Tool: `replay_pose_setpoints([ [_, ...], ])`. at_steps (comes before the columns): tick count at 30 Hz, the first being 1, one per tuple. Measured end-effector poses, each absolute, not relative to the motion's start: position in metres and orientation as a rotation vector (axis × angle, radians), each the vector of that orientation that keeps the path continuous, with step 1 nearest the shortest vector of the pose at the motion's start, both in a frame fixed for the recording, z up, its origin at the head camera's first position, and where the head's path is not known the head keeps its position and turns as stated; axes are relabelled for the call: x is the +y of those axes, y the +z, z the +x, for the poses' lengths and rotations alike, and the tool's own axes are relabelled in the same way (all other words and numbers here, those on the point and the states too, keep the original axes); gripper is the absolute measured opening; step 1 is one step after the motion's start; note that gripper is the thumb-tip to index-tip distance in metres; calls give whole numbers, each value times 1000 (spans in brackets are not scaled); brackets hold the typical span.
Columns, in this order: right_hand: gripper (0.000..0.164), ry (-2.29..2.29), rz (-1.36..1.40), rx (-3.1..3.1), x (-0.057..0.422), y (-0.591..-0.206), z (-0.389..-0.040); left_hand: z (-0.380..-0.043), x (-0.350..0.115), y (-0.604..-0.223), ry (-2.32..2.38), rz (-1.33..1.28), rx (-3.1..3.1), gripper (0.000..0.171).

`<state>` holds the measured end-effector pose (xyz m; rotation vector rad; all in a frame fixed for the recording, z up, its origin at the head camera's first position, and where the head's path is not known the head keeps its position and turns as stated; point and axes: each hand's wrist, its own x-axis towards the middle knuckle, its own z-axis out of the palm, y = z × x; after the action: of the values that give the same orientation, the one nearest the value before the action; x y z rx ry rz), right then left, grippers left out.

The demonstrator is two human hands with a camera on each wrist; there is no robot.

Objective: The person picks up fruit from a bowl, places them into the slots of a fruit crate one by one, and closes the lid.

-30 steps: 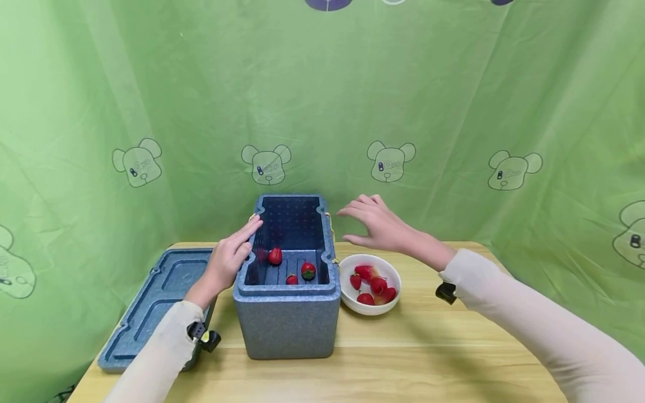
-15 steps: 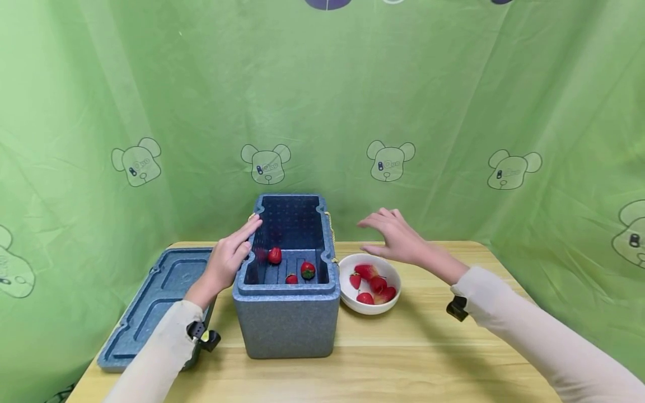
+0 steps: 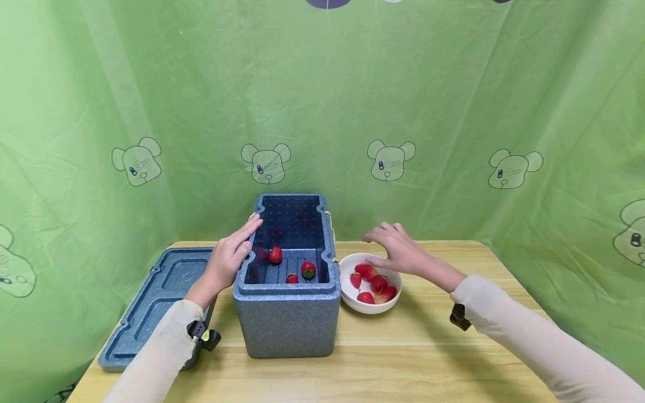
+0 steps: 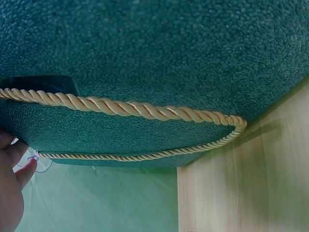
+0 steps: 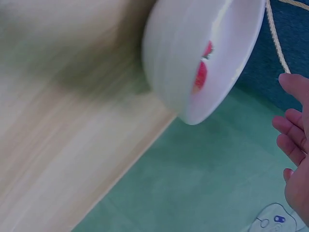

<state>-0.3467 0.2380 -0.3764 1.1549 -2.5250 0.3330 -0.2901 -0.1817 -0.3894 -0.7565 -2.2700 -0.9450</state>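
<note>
My left hand (image 3: 229, 260) rests with fairly straight fingers on the left rim of a blue-grey foam box (image 3: 286, 327). Inside that box lie a strawberry (image 3: 275, 256) at the left, another strawberry (image 3: 308, 270) at the right and a third, partly hidden by the front wall. Above the back edge of a white bowl (image 3: 347, 296), my right hand (image 3: 395, 249) hovers with loosely bent fingers and nothing in them. Several strawberries (image 3: 378, 284) lie in the bowl. In the right wrist view the fingers (image 5: 289, 130) are apart from the bowl's rim.
A blue-grey lid (image 3: 151, 313) lies on the wooden table (image 3: 403, 358) left of the box. Gold twisted rope (image 4: 145, 110) runs along the box's side. Green cloth (image 3: 327, 112) with bear-head drawings hangs behind and at both sides.
My right hand has moved right and down, from beside the box's right rim to over the back of the bowl. The left hand and the strawberries stay where they were.
</note>
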Motion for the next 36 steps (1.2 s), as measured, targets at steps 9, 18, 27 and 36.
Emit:
replay_pose_setpoints([
  [9,45,257,1148,-2626,240,-397,-349,-290,-182,-389,-951,-752,-2272,51],
  [18,46,163,1193,-2592,241,-414,-352,-290,-182,-391,-946,-759,-2265,51],
  [27,45,16,1222,-2537,241,-427,-356,-290,-182,-390,-946,-756,-2267,51],
  [36,42,-22,1222,-2518,238,-432,-357,-290,-182,-389,-949,-759,-2272,51],
])
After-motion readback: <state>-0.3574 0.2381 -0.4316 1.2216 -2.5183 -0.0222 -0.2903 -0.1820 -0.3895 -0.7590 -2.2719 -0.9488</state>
